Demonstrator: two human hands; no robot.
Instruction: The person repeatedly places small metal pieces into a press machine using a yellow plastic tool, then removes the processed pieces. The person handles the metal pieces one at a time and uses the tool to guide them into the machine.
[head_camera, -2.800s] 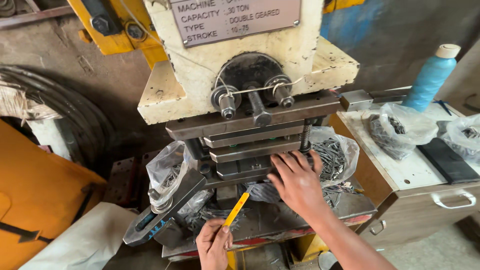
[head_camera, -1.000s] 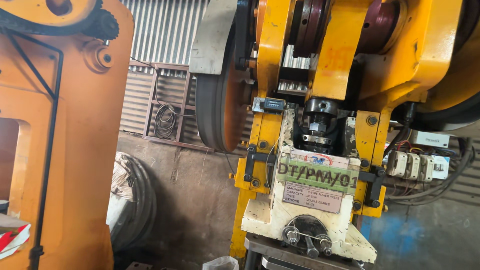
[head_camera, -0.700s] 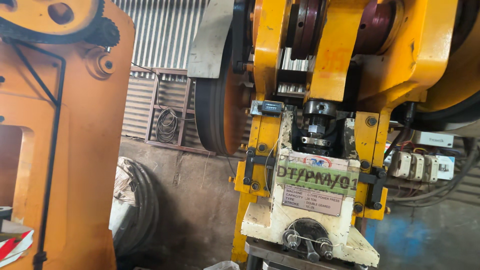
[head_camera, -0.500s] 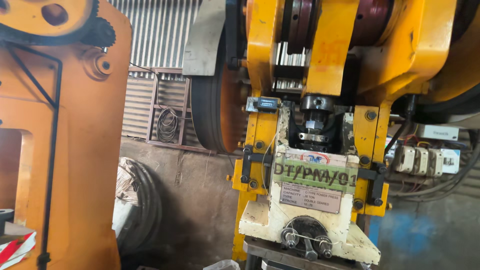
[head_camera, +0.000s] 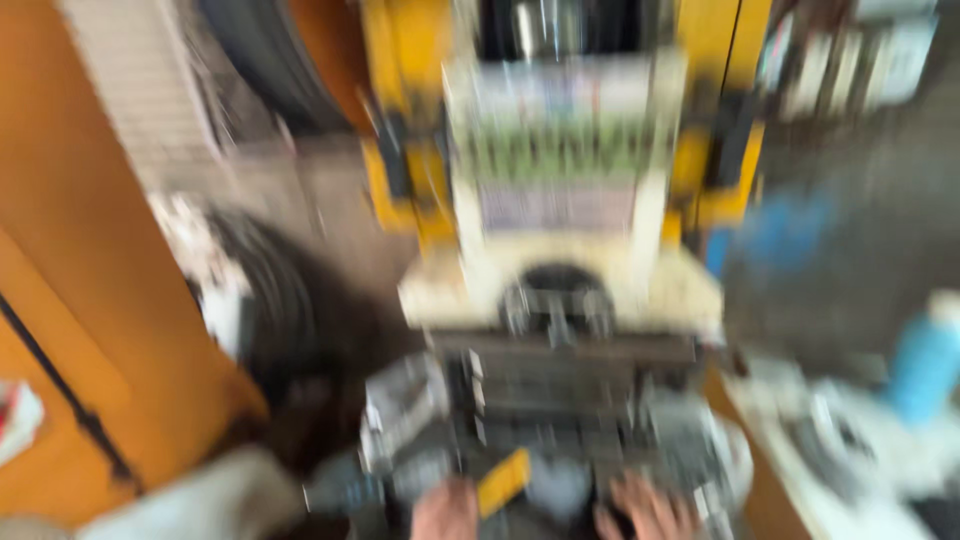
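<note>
yellow strip (head_camera: 503, 482) between hands (blurred), fingers unclear

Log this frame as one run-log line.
view: heavy motion blur | left hand: by yellow strip, grip unclear | right hand: at press bed, grip unclear | blue bottle: right

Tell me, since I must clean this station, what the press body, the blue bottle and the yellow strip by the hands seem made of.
The frame is blurred by motion, so these are guesses. The press body looks like painted metal, cream and yellow, with chipped edges. The blue bottle looks like matt plastic with a pale cap. The yellow strip, beside the left hand, could be plastic or painted metal; I cannot tell which.
</note>
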